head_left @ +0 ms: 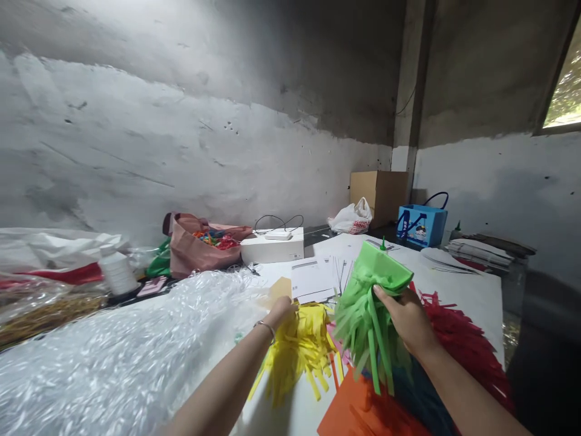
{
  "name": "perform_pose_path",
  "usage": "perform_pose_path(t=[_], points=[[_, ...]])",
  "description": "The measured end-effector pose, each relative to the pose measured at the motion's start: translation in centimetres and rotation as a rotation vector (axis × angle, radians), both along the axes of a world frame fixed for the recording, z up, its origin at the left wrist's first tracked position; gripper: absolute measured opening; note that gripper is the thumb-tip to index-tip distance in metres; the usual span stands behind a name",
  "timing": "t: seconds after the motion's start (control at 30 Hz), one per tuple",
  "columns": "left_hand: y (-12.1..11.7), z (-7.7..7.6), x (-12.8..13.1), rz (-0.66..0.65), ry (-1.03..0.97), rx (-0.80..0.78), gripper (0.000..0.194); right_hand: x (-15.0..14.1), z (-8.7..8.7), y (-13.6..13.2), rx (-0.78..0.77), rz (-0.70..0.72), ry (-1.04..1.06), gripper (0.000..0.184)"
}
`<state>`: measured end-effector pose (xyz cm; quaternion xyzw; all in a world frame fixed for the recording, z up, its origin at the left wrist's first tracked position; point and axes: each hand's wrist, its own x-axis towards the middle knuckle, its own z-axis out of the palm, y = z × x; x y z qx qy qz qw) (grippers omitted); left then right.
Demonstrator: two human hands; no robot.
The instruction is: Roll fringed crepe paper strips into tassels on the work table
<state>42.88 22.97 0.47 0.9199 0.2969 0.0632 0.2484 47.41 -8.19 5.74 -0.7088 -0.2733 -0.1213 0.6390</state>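
Observation:
My right hand [406,318] grips a stack of green fringed paper [370,297], thumb on the front, and holds it up above the table. Its cut strips hang downward. My left hand [280,312], with a bracelet at the wrist, is closed at the upper left edge of a yellow fringed paper bundle [302,339]; its fingertips are partly hidden. Below the green stack lies orange paper [358,402], with dark blue paper [417,387] beside it. Red fringed paper [463,327] spreads to the right, partly behind my right forearm.
Clear plastic strips [136,339] cover the left of the white table [481,297]. Printed white cards [313,278] lie in the middle. Behind stand a pink bag [190,248], a white box [272,247], a plastic bag [351,217], a carton [385,194] and a blue bag [422,225].

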Motion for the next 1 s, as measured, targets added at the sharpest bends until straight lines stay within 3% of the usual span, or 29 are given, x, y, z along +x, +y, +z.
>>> perform_pose_path(t=[0.17, 0.37, 0.5, 0.63, 0.73, 0.83, 0.93, 1.0], points=[[0.6, -0.8, 1.7, -0.079, 0.144, -0.103, 0.033, 0.5, -0.9, -1.0, -0.046, -0.025, 0.011, 0.038], [-0.2, -1.0, -1.4, -0.197, 0.174, -0.140, 0.031, 1.0, -0.9, -0.8, -0.103, -0.068, -0.023, 0.042], [-1.8, 0.2, -3.9, -0.238, 0.032, -0.073, 0.031, 0.7, 0.0, -0.9, -0.194, -0.103, -0.104, 0.041], [-2.3, 2.5, -7.1, -0.243, -0.245, 0.016, 0.024, 0.4, 1.5, -1.0, -0.373, -0.212, -0.168, 0.030], [-2.1, 4.4, -10.7, -0.227, -0.485, 0.025, 0.023, 0.0, 2.0, 1.2, -0.557, -0.241, -0.180, 0.018], [-2.2, 6.0, -14.8, -0.184, -0.685, -0.008, 0.034, -0.7, 1.1, 5.7, -0.716, -0.214, -0.137, 0.020], [-2.6, 7.3, -19.0, -0.121, -0.809, -0.032, 0.039, -2.2, -0.5, 10.2, -0.790, -0.128, -0.090, 0.024], [-3.0, 7.9, -21.7, -0.086, -0.850, -0.042, 0.038, -3.8, -1.0, 11.8, -0.769, -0.045, -0.103, 0.025]])
